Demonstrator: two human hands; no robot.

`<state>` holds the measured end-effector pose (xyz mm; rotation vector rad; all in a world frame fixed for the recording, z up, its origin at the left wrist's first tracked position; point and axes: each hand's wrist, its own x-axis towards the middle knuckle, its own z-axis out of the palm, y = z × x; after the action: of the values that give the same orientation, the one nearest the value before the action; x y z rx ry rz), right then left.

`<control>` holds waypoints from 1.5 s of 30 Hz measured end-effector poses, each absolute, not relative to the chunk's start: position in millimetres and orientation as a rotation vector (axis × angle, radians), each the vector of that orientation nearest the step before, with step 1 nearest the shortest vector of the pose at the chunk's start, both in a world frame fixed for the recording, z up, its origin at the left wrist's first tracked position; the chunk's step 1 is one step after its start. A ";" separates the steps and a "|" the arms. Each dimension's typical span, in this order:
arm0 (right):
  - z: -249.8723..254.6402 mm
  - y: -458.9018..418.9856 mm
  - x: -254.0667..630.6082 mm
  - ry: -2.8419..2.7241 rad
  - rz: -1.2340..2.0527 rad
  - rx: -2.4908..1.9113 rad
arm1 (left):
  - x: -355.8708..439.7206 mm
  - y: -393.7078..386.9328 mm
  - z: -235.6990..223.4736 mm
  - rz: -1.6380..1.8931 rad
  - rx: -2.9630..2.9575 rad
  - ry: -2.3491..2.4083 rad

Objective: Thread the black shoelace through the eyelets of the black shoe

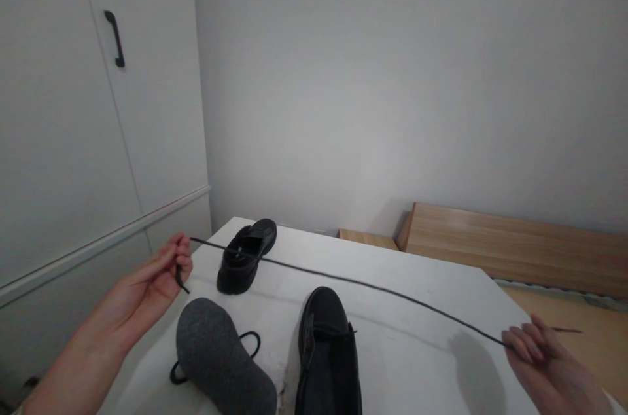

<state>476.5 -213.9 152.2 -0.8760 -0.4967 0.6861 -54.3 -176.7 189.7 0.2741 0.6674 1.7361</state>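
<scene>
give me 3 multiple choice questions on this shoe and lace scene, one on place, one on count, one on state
1. Where does the grey insole lie?
A. left of the near shoe
B. inside the far shoe
C. on the floor

2. How many black shoes are on the table?
A. one
B. two
C. three

3. How is the lace held?
A. coiled in one hand
B. stretched between both hands
C. lying loose

Answers: 1 A, it rests on the table beside that shoe. 2 B, one near, one far. 3 B, left hand and right hand each pinch an end.
</scene>
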 end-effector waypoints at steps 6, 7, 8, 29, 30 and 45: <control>144.0 -198.9 389.2 -1.039 0.829 -0.986 | -11.2 -159.5 166.3 1.603 0.593 0.804; 146.0 -199.8 370.5 -1.284 0.791 -1.052 | -1.6 -159.0 164.0 1.548 0.667 0.814; 148.6 -201.4 352.9 -1.540 0.765 -1.083 | 7.6 -158.8 161.9 1.499 0.751 0.831; 121.9 -188.2 332.8 -1.438 0.932 -1.165 | 50.4 -144.1 125.6 1.217 1.354 1.072; 119.9 -186.8 336.0 -1.474 0.922 -1.202 | 49.5 -144.7 123.8 1.158 1.368 1.096; 107.0 -180.1 337.0 -1.937 0.848 -1.402 | 49.6 -150.1 111.2 0.562 1.962 1.257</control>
<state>337.0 -180.1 107.0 -1.4018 -1.9372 0.8476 49.6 -150.1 111.2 1.9623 1.2571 0.5622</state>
